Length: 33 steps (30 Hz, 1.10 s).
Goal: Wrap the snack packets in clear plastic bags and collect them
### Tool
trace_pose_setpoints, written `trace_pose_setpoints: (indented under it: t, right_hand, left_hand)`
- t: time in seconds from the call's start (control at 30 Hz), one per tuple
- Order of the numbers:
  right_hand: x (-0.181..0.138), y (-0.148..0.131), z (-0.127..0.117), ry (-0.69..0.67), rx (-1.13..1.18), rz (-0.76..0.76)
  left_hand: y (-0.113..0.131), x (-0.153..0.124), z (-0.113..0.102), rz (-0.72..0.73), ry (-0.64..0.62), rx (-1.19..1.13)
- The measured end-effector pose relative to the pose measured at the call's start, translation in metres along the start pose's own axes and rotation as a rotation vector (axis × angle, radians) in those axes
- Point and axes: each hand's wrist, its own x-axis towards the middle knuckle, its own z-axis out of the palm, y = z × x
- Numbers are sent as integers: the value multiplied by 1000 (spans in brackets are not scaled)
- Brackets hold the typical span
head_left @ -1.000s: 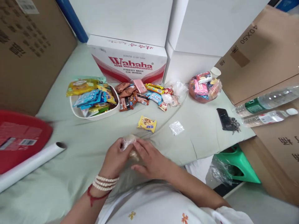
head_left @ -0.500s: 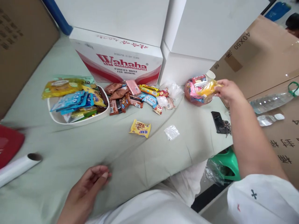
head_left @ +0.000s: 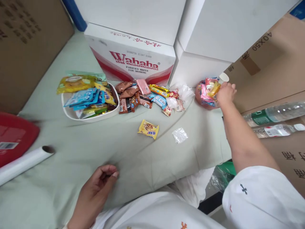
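Observation:
My right hand (head_left: 226, 93) reaches far right to a pink bowl (head_left: 199, 95) heaped with wrapped snacks. Its fingers are closed on the end of a yellow-orange packet (head_left: 213, 87) that lies on top of the heap. My left hand (head_left: 100, 184) rests on the pale green cloth (head_left: 133, 159) near me, fingers curled loosely against the thumb with nothing in them. A yellow cookie packet (head_left: 148, 128) and a small clear wrapper (head_left: 179, 135) lie loose on the cloth between my hands.
A white dish (head_left: 71, 113) full of snack bags sits at left, with a pile of small bars (head_left: 145, 95) beside it. A Wahaha carton (head_left: 133, 58) and white boxes stand behind. At left are a red lid (head_left: 16, 136) and white tube (head_left: 23, 162); water bottles (head_left: 274, 116) lie right.
A second ago both hands worked a clear-wrapped item in front of me. My right hand then carried the yellow-orange packet to the pink bowl and has lowered it onto the heap; my left hand stayed near.

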Motion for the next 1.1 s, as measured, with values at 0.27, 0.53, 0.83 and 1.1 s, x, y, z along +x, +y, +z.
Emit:
trace_pose_setpoints:
  t: [0.27, 0.53, 0.83, 1.1]
  right_hand:
    - [-47, -18, -46, 143, 240, -253]
    - [-247, -56, -25, -578, 701, -723]
    - [-315, -116, -51, -532, 1140, -439]
    - [-340, -164, -53, -844, 1515, -43]
  left_hand:
    - [-1, -10, -3, 33, 51, 4]
    - [3, -8, 2, 251, 19, -5]
    - [56, 9, 93, 203, -403, -290]
    - [52, 15, 89, 295, -309, -327]
